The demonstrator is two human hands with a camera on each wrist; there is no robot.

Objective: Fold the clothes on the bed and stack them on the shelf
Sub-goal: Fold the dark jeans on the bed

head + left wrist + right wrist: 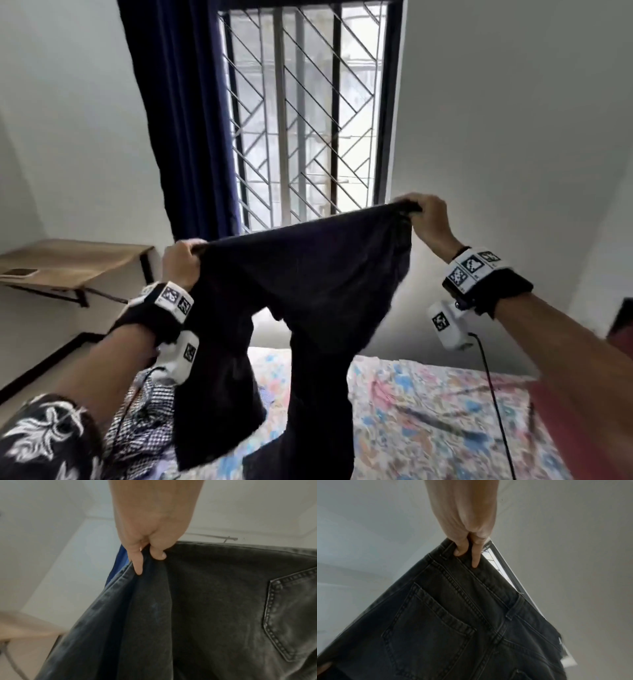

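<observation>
Early stage: left hand (180,262) and right hand (430,219) each pinch a waistband corner of the dark grey denim jeans (308,291), held up unfolded over the floral-sheeted bed (428,411). Wooden wall shelf (68,263), far left, holds no clothes; checked garment (147,428) still unfolded.

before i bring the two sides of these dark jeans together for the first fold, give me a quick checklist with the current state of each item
1. Left hand grips one end of the waistband of the dark grey denim jeans: ok.
2. Right hand grips the other end of the waistband: ok.
3. Waistband stretched out between the hands, not bunched: ok.
4. Both legs hang free and untwisted: cannot tell, their lower ends run out of the head view.
5. Room on the floral bedsheet to lay the jeans down: ok on the right; a checked garment lies at the left.
6. Wooden wall shelf free for stacking: not ok, a phone lies on it.
</observation>
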